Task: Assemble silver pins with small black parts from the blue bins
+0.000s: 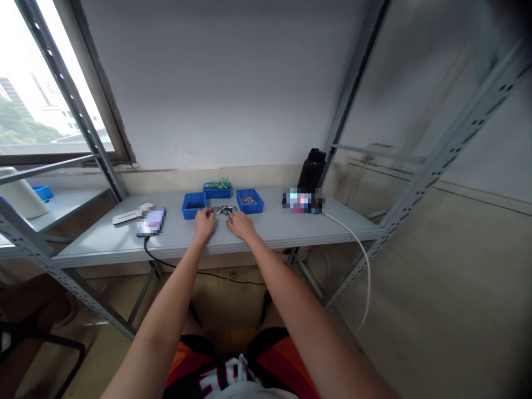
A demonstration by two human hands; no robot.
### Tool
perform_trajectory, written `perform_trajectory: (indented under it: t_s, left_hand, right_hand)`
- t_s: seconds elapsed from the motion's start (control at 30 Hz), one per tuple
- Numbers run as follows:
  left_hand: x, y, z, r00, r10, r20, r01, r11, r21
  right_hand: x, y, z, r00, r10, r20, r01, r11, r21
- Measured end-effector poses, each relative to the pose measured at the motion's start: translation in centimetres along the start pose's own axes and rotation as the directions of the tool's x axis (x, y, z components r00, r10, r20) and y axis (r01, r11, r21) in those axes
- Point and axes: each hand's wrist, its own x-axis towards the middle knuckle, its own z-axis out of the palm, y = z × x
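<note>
A loose pile of small dark and silver pieces, screw-like in shape [228,210], lies on the grey shelf table [266,227] between my hands. At the pile's left side is my left hand [204,224], its fingertips drawn together; whatever they pinch is too small to make out. My right hand [241,225] rests at the near right edge of the pile with its fingers apart. Just beyond the left hand stands a blue bin [194,213] holding dark small parts. Another blue bin [251,209], with silver small parts inside, sits past my right hand.
A third blue bin [217,194] with green strips stands behind. Leftward lie a phone [151,223] with a black cable and a white flat object [127,216]. A black bottle [312,169] and a blurred-out device [303,200] with a white cable [366,260] are right. Metal posts frame the table.
</note>
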Motion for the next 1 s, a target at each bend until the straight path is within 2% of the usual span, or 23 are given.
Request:
perform_trajectory:
  t_s: [0.27, 0.57, 0.83, 0.9, 1.0]
  left_hand:
    - [-0.01, 0.18, -0.04, 1.0, 0.007, 0.012, -0.007, 1.0, -0.027]
    - [-0.14, 0.22, -0.03, 0.998, 0.024, 0.05, -0.023, 0.999, -0.025]
    - [-0.19, 0.4, -0.1, 0.996, 0.017, 0.084, -0.014, 0.999, -0.034]
    - [-0.19, 0.39, 0.01, 0.994, 0.034, 0.107, -0.031, 0.999, -0.03]
    - [-0.22, 0.44, 0.21, 0.976, 0.084, 0.201, -0.081, 0.996, -0.023]
  right_hand:
    - [0.21, 0.45, 0.26, 0.994, -0.025, -0.104, 0.029, 0.999, 0.032]
    - [0.13, 0.27, 0.18, 0.999, -0.042, -0.024, 0.044, 0.995, 0.092]
    - [0.17, 0.55, 0.49, 0.996, 0.044, -0.078, -0.038, 0.996, 0.084]
    - [0.21, 0.59, 0.44, 0.996, 0.057, -0.075, -0.05, 0.994, 0.098]
    - [0.24, 0.58, 0.29, 0.997, 0.029, -0.071, -0.021, 0.994, 0.111]
